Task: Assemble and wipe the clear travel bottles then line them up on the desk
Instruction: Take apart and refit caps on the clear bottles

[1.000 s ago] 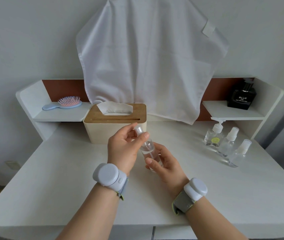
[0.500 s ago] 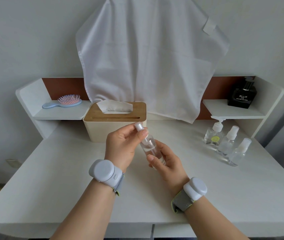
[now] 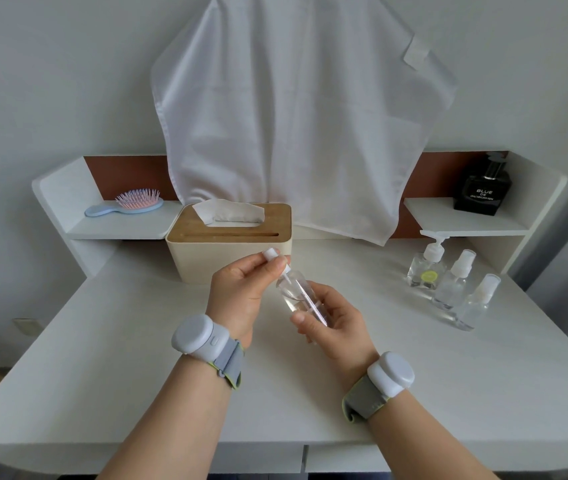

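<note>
My right hand (image 3: 336,323) grips a clear travel bottle (image 3: 296,294) tilted over the middle of the desk, its neck pointing up and left. My left hand (image 3: 241,289) pinches the white spray cap (image 3: 273,256) at the bottle's mouth; the cap's thin tube runs down inside the bottle. A pump bottle with a green sticker (image 3: 427,268) and two clear spray bottles (image 3: 455,280) (image 3: 480,303) stand in a diagonal row at the right of the desk. A tissue box (image 3: 229,247) with a wooden lid and a tissue sticking out sits behind my hands.
A white cloth (image 3: 296,112) hangs on the wall above the desk (image 3: 102,358). A blue and pink hairbrush (image 3: 126,206) lies on the left shelf. A black perfume bottle (image 3: 483,190) stands on the right shelf. Both my wrists wear grey bands.
My left hand has lifted the spray cap slightly up and left from the bottle's neck, showing more of the tube. The bottle stays in my right hand.
</note>
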